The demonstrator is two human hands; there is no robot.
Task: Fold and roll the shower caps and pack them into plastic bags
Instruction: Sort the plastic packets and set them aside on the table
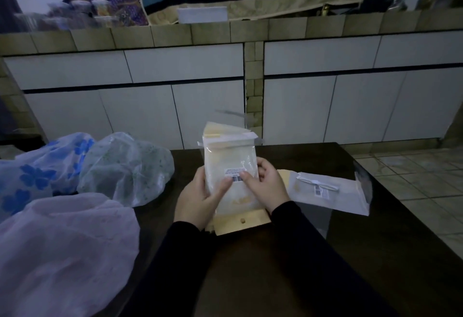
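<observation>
Head view: both hands, left hand [200, 199] and right hand [268, 186], are gripping a stack of plastic bags [229, 166] above the dark table [350, 254], long axis pointing away. Three shower caps [125, 166] are lying left; another bag pile [325, 191] right.

Dim in here, everything has a bluish-grey cast and I can't tell where the light comes from. My dark sleeves [288, 254] nearly vanish into the dark table [363, 254]. The jars [82, 12] up on the counter at far left are smeared with blur. The cabinet [175, 78] lines bow at the edges, wide-angle distortion. The pale packet [230, 163] I'm holding reads brightest, slightly soft, faint sheen.
</observation>
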